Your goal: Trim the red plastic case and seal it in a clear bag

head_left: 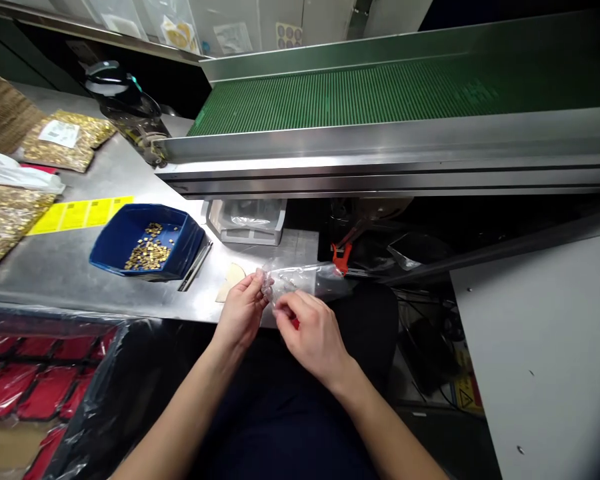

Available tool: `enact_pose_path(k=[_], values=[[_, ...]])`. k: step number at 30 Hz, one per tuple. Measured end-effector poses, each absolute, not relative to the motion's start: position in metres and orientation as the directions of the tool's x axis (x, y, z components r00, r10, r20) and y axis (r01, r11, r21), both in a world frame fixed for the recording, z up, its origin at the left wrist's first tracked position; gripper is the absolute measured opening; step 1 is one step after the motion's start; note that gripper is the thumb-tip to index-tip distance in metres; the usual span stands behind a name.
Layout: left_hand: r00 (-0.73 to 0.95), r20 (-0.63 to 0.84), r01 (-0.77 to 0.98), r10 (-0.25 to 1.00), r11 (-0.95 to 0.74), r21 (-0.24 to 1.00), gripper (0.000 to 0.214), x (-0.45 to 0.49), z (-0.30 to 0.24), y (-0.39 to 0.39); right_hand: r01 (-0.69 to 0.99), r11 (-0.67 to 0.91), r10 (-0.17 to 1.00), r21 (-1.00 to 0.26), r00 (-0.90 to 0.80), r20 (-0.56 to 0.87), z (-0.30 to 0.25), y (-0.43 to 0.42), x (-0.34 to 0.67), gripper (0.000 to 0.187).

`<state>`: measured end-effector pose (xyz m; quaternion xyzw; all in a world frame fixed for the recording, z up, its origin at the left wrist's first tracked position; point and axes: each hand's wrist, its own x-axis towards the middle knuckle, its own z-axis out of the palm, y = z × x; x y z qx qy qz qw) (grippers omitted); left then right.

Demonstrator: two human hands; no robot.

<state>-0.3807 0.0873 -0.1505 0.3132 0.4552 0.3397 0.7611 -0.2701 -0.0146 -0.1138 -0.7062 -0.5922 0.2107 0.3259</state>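
A clear plastic bag point(305, 275) lies between the hands at the surface's point(70, 280) near edge; the left grip point(243, 310) pinches its left end, the right grip point(316, 333) its near edge. A blue bin point(111, 243) holds small gold-coloured pieces point(147, 257); a grey tray point(250, 236) holds clear plastic point(250, 213). The bag looks creased and shiny.

Qty: 1 L hand point(241, 312) + 1 R hand point(314, 333), 1 clr. plastic bag point(305, 272) btwn. them, 1 blue bin point(109, 248), gold pcs. point(147, 257) inside too many to ct., 1 gray tray point(253, 236), 1 yel. label strip point(80, 215), 1 dk. bottle point(127, 110) & 1 grn. conveyor belt point(320, 97).
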Motion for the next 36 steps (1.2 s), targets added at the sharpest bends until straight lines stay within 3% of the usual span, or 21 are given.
enact_pose_path(k=[4, 8, 11, 13, 16, 20, 22, 25, 28, 31, 34, 36], values=[[0.389, -0.423, -0.166, 0.819, 0.514, 0.842, 0.040, -0.367, -0.150, 0.077, 0.577, -0.152, 0.965, -0.802, 0.263, 0.007, -0.112, -0.035, -0.266, 0.007], [0.390, -0.294, -0.055, 0.873, 0.340, 0.939, 0.030, -0.354, -0.146, 0.067, 0.201, -0.301, 0.908, -0.932, 0.359, -0.216, -0.114, -0.041, -0.256, 0.037], [0.459, -0.233, 0.023, 0.857, 0.251, 0.968, 0.023, -0.350, -0.142, 0.058, 0.006, -0.341, 0.854, -0.940, 0.420, -0.308, -0.120, -0.042, -0.247, 0.024], [0.503, -0.215, 0.055, 0.837, 0.217, 0.975, 0.020, -0.351, -0.140, 0.053, -0.080, -0.343, 0.819, -0.936, 0.462, -0.339, -0.125, -0.043, -0.241, 0.025], [0.649, -0.193, 0.095, 0.736, 0.173, 0.980, 0.035, -0.355, -0.136, 0.045, -0.142, -0.340, 0.792, -0.929, 0.490, -0.365, -0.129, -0.047, -0.231, 0.029], [0.816, -0.141, 0.218, 0.561, -0.071, 0.973, 0.016, -0.361, -0.130, 0.043, 0.057, -0.384, 0.841, -0.922, 0.434, -0.323, -0.125, -0.056, -0.222, 0.036], [0.801, -0.114, 0.268, 0.588, -0.181, 0.946, 0.003, -0.364, -0.128, 0.047, 0.289, -0.441, 0.825, -0.850, 0.503, -0.257, -0.121, -0.061, -0.221, 0.040], [0.717, -0.070, 0.322, 0.693, -0.241, 0.916, 0.014, -0.369, -0.126, 0.052, 0.555, -0.513, 0.783, -0.654, 0.616, -0.092, -0.117, -0.066, -0.227, 0.042], [0.642, -0.038, 0.358, 0.766, -0.256, 0.898, 0.020, -0.368, -0.129, 0.051, 0.591, -0.456, 0.826, -0.665, 0.559, -0.070, -0.113, -0.068, -0.238, 0.042], [0.632, -0.048, 0.359, 0.774, -0.237, 0.902, 0.022, -0.363, -0.133, 0.048, 0.537, -0.407, 0.888, -0.739, 0.421, -0.184, -0.111, -0.070, -0.243, 0.048], [0.474, 0.010, 0.387, 0.881, -0.219, 0.896, 0.017, -0.363, -0.131, 0.053, 0.626, -0.532, 0.837, -0.570, 0.489, -0.245, -0.112, -0.075, -0.238, 0.045], [0.363, 0.089, 0.384, 0.928, -0.236, 0.893, 0.015, -0.369, -0.125, 0.055, 0.716, -0.570, 0.815, -0.403, 0.553, -0.170, -0.113, -0.078, -0.236, 0.028]])
